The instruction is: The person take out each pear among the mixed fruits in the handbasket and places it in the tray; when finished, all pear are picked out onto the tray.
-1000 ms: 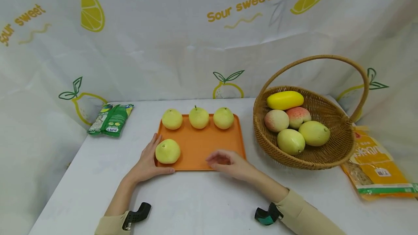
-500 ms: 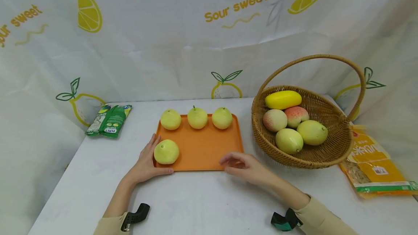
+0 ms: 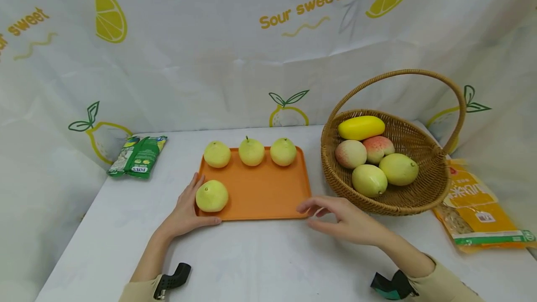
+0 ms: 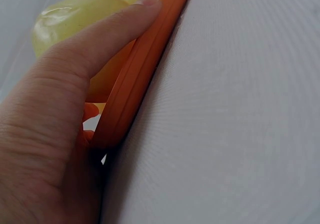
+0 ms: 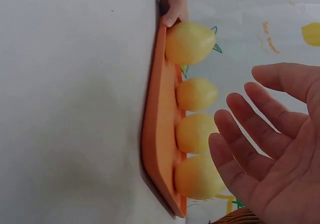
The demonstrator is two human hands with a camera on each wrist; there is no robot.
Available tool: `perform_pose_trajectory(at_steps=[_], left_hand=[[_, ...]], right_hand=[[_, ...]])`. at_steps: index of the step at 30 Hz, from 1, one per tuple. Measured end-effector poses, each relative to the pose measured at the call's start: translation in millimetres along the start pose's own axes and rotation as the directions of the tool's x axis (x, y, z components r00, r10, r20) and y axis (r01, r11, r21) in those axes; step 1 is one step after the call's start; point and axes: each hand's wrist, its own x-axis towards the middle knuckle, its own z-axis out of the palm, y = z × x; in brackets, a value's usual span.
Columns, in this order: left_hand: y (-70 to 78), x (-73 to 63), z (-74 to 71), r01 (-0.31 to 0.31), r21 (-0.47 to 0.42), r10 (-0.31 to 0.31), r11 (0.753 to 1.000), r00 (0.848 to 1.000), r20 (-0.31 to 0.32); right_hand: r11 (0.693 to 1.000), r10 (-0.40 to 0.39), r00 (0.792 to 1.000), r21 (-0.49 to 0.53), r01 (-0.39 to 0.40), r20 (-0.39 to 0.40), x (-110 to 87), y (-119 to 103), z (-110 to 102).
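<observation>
An orange tray (image 3: 264,199) lies on the white table. My left hand (image 3: 184,209) spreads round its front left corner, thumb laid straight along the front rim and fingers along the left side. Just inside that corner sits a yellow-green pear (image 3: 211,195). Three more pears, a left one (image 3: 217,154), a middle one (image 3: 251,151) with a stem and a right one (image 3: 283,152), line the tray's back edge. My right hand (image 3: 346,220) hovers near the front right corner, fingers relaxed and slightly bent. Its palm (image 5: 285,179) holds nothing in the right wrist view.
A wicker basket (image 3: 432,185) with a tall handle stands right of the tray. It holds a long yellow fruit (image 3: 361,127), two peaches and two yellow-green fruits. An orange packet (image 3: 482,213) lies beside it. A green snack bag (image 3: 140,156) is at the back left.
My right hand has moved rightward from over the tray's front part to its front right corner, its fingers spreading a little. My left hand and the pears stay in place on the tray.
</observation>
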Motion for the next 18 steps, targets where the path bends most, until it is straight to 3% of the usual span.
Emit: perform_pose_trajectory(at_steps=[4,8,14,18], left_hand=[[-0.3,0.0,0.1,0.0,0.0,0.0,1.0,1.0,-0.004],[-0.8,0.3,0.1,0.005,0.0,-0.005,1.0,1.0,-0.006],[-1.2,-0.1,0.8,0.007,-0.001,-0.007,1.0,1.0,-0.003],[-1.0,-0.5,0.9,0.001,-0.002,-0.001,1.0,1.0,-0.005]], right_hand=[[0.992,-0.088,0.996,-0.095,0.088,0.001,-6.6,-9,-9],[0.976,-0.179,0.984,-0.123,0.177,0.0,-11.2,-20,-19],[0.976,-0.172,0.985,-0.141,0.167,-0.027,-16.7,-33,-43],[0.966,-0.167,0.985,-0.208,0.155,-0.043,-20.3,-35,-61]])
